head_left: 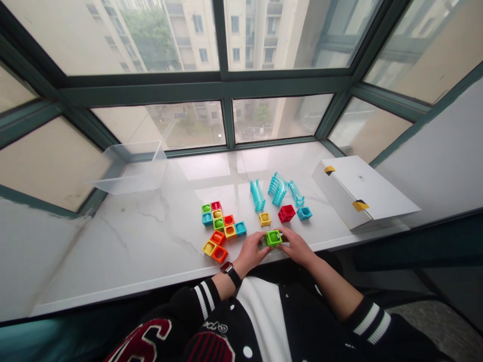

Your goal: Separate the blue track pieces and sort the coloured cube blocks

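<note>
Green block [273,237]: one small plastic cube, bright green, hollow, with a thick rim and its open square face turned upward. It sits roughly level. It is at the near edge of the counter [151,241], a little right of that edge's middle, pinched between the fingertips of the left hand [253,251] and right hand [298,246]. Contact with the surface cannot be confirmed.

On the white marble tabletop [151,241], the clear plastic bin [132,168] sits far back on the left and the white cardboard box [362,193] on the right. The cluster of joined multicoloured plastic cubes [219,229] lies left of centre. To its right, the yellow plastic cube [264,218], red plastic cube [286,213] and blue plastic cube [304,213] form a row, with the turquoise ribbed track pieces [277,191] behind them. In front of the row, at the near edge, the green plastic cube [273,238] is gripped between the left hand [252,253] and right hand [298,246].
</note>
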Demonstrator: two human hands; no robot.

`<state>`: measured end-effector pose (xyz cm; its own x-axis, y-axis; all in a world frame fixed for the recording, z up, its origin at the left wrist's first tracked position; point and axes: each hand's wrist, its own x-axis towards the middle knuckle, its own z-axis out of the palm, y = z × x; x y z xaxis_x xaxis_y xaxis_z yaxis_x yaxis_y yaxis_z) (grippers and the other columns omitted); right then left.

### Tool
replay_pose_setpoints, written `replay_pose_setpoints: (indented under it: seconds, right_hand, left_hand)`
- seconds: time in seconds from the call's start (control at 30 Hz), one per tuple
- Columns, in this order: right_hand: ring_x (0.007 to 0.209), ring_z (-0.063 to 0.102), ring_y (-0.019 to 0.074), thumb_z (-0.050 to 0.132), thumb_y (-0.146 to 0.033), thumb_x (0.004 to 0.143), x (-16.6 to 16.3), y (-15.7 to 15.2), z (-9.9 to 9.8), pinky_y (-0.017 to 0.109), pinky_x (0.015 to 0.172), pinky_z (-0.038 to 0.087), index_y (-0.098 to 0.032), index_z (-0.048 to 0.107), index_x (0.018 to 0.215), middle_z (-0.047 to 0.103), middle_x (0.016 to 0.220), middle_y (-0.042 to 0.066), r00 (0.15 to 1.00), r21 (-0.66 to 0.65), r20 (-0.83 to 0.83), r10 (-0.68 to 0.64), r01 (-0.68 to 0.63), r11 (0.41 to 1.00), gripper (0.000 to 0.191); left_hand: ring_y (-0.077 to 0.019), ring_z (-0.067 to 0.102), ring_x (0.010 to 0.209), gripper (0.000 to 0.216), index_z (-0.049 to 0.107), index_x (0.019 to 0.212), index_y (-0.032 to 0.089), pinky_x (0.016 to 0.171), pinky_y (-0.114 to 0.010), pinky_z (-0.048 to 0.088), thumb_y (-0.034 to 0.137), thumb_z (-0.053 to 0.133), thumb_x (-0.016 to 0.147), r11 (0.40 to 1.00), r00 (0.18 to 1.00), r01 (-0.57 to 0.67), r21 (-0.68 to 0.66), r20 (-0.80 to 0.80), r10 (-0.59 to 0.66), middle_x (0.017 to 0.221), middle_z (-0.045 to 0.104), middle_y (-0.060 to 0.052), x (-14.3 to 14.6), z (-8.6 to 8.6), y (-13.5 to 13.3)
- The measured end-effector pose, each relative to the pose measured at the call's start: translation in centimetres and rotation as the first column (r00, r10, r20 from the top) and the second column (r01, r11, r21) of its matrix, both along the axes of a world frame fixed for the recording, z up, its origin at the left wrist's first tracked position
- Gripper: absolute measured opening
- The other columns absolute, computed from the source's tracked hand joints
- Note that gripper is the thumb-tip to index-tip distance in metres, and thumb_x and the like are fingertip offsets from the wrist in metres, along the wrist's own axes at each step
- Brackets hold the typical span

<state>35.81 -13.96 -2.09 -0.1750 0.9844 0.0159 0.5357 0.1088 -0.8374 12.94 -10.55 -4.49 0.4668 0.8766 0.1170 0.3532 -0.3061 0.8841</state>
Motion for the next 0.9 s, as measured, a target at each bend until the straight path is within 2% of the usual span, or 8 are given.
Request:
replay_pose_setpoints:
  seconds: [0.4, 0.5, 0.57, 0.63, 0.7, 0.8, 0.9]
  right_hand:
    - [0.104, 0.073, 0.0243, 0.072, -0.018, 0.083, 0.3, 0.3, 0.2, 0.043, 0.098, 0.06, -0.027, 0.065, 0.133, 0.07, 0.13, 0.008, 0.999, -0.012, 0.045, 0.012, -0.012, 1.0, 0.051]
    - [0.103, 0.073, 0.0244, 0.072, -0.019, 0.084, 0.4, 0.3, -0.1, 0.044, 0.099, 0.06, -0.027, 0.063, 0.134, 0.069, 0.131, 0.009, 0.999, -0.008, 0.049, 0.018, -0.018, 1.0, 0.051]
    - [0.104, 0.073, 0.0246, 0.072, -0.021, 0.086, 0.4, 0.3, -0.4, 0.045, 0.099, 0.06, -0.028, 0.062, 0.137, 0.068, 0.133, 0.009, 0.999, -0.008, 0.045, 0.022, -0.021, 1.0, 0.052]
    - [0.106, 0.072, 0.0245, 0.071, -0.023, 0.087, 0.4, 0.3, -0.5, 0.046, 0.101, 0.06, -0.028, 0.059, 0.141, 0.066, 0.136, 0.01, 0.999, -0.01, 0.039, 0.029, -0.029, 1.0, 0.056]
    - [0.107, 0.072, 0.0242, 0.072, -0.025, 0.087, 0.6, 0.2, -0.3, 0.047, 0.102, 0.06, -0.029, 0.055, 0.147, 0.063, 0.14, 0.01, 0.999, -0.009, 0.038, 0.035, -0.035, 0.999, 0.063]
    - [0.113, 0.07, 0.0254, 0.077, -0.032, 0.084, 1.1, 0.1, 1.0, 0.048, 0.105, 0.059, -0.03, 0.048, 0.155, 0.058, 0.145, 0.011, 0.998, 0.005, 0.04, 0.047, -0.047, 0.999, 0.076]
    - [0.126, 0.065, 0.0306, 0.078, -0.041, 0.087, 1.7, 0.0, 3.2, 0.053, 0.112, 0.054, -0.029, 0.049, 0.156, 0.057, 0.149, 0.013, 0.997, 0.085, 0.077, 0.032, -0.039, 0.996, 0.076]
  left_hand:
    - [-0.0248, 0.068, 0.098, 0.04, 0.07, 0.123, 0.023, 0.091, -0.04, 0.056, 0.03, 0.082, 0.085, 1.0, 1.0, 0.003, -0.009, 0.0, -0.003, 0.114, 0.075, -0.009, 0.1, 0.0, -0.1]
    - [-0.0255, 0.069, 0.101, 0.05, 0.067, 0.13, 0.023, 0.094, -0.043, 0.057, 0.03, 0.084, 0.084, 0.999, 1.0, 0.015, -0.033, -0.009, -0.015, 0.121, 0.073, -0.01, 0.1, 0.3, -0.2]
    - [-0.0238, 0.068, 0.097, 0.068, 0.058, 0.143, 0.025, 0.093, -0.043, 0.058, 0.033, 0.087, 0.081, 0.999, 1.0, 0.017, -0.037, -0.004, -0.018, 0.13, 0.069, -0.011, -0.3, 1.3, -0.2]
    - [-0.0208, 0.067, 0.092, 0.08, 0.049, 0.152, 0.027, 0.09, -0.042, 0.06, 0.036, 0.087, 0.082, 1.0, 1.0, 0.009, -0.021, 0.002, -0.009, 0.137, 0.065, -0.011, -1.2, 3.1, 0.0]
    - [-0.0187, 0.065, 0.088, 0.069, 0.051, 0.15, 0.03, 0.089, -0.04, 0.06, 0.038, 0.081, 0.089, 1.0, 1.0, -0.005, 0.019, 0.003, 0.005, 0.135, 0.066, -0.009, -3.0, 5.3, 0.6]
    - [-0.0203, 0.067, 0.095, 0.043, 0.062, 0.135, 0.028, 0.092, -0.04, 0.059, 0.042, 0.071, 0.096, 0.989, 0.995, -0.096, 0.109, -0.017, 0.098, 0.129, 0.069, -0.008, -7.0, 8.0, 1.8]
    - [-0.0233, 0.069, 0.102, 0.031, 0.068, 0.124, 0.025, 0.093, -0.041, 0.06, 0.044, 0.066, 0.099, 0.95, 0.965, -0.236, 0.203, -0.065, 0.254, 0.122, 0.071, -0.008, -11.9, 8.8, 2.3]
